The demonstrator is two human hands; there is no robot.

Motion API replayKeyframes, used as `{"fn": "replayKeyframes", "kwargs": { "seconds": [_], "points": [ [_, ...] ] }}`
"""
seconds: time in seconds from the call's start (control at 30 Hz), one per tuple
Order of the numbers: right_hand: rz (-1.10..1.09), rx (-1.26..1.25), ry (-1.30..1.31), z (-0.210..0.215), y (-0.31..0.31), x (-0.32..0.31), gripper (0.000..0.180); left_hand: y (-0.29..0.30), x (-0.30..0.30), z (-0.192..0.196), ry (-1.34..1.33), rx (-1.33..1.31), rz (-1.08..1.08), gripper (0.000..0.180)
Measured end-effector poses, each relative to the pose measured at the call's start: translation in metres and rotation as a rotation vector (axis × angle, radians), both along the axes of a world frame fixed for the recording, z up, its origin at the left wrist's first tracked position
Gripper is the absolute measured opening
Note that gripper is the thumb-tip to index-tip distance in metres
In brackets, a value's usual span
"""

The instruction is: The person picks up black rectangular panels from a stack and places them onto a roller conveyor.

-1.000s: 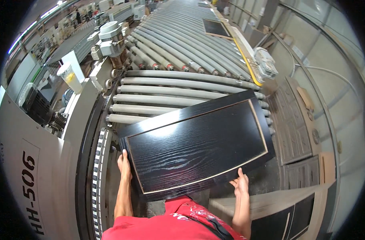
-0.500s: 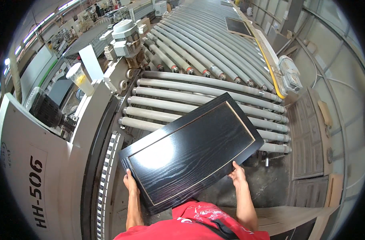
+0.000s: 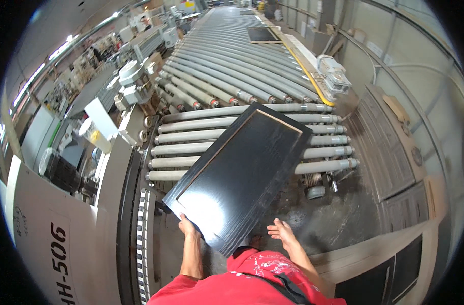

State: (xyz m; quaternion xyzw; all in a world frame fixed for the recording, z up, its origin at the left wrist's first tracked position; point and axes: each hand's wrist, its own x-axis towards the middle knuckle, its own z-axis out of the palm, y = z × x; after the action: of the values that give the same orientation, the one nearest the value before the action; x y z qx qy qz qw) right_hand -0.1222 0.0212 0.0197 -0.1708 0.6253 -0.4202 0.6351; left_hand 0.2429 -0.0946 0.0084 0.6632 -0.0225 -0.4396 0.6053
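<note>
A black wood-grain cabinet door (image 3: 242,168) with a thin light line framing its middle panel lies slanted in front of me. Its far end rests over the near rollers (image 3: 191,149) of the conveyor. My left hand (image 3: 189,226) grips the door's near left edge, thumb on top and fingers hidden beneath. Off the door's right side, my right hand (image 3: 283,232) is open and holds nothing, its fingers stretched toward the panel with a gap between.
A white machine body (image 3: 54,229) stands at my left, with a plastic cup (image 3: 96,136) on its ledge. Another dark panel (image 3: 263,34) lies far along the conveyor. At the right are grey door panels (image 3: 377,142) and a bench with black panels (image 3: 366,282). A motor (image 3: 314,186) sits beneath the rollers.
The door has turned, its far end swinging away and left. My right hand has let go of its near edge and moved slightly down and left. The left hand still holds on.
</note>
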Motion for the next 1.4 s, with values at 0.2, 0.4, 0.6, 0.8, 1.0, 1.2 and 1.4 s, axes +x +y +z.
{"fn": "replayKeyframes", "kwargs": {
  "seconds": [0.2, 0.4, 0.6, 0.8, 1.0, 1.2, 1.4],
  "points": [
    [-0.208, -0.261, 0.242, 0.025, 0.005, -0.014, 0.036, 0.012, -0.027, -0.023, 0.159, -0.024, -0.227, 0.064],
    [-0.370, -0.404, 0.388, 0.031, 0.015, -0.029, 0.033, 0.040, -0.065, -0.037, 0.241, 0.069, -0.556, 0.057],
    [-0.383, -0.455, 0.234, 0.081, 0.047, -0.025, 0.030, 0.091, -0.128, -0.009, 0.375, 0.078, -0.911, 0.043],
    [-0.470, -0.437, 0.251, 0.100, 0.081, -0.030, 0.034, 0.115, -0.166, 0.001, 0.497, 0.071, -1.096, 0.036],
    [-0.510, -0.398, 0.235, 0.093, 0.096, -0.031, 0.029, 0.118, -0.175, 0.012, 0.436, 0.078, -1.196, 0.050],
    [-0.521, -0.354, 0.311, 0.084, 0.082, -0.053, 0.031, 0.084, -0.201, 0.016, 0.314, 0.047, -1.201, 0.053],
    [-0.474, -0.312, 0.324, 0.089, 0.036, -0.058, 0.030, 0.020, -0.214, -0.002, 0.161, -0.031, -1.146, 0.062]
  ]
}}
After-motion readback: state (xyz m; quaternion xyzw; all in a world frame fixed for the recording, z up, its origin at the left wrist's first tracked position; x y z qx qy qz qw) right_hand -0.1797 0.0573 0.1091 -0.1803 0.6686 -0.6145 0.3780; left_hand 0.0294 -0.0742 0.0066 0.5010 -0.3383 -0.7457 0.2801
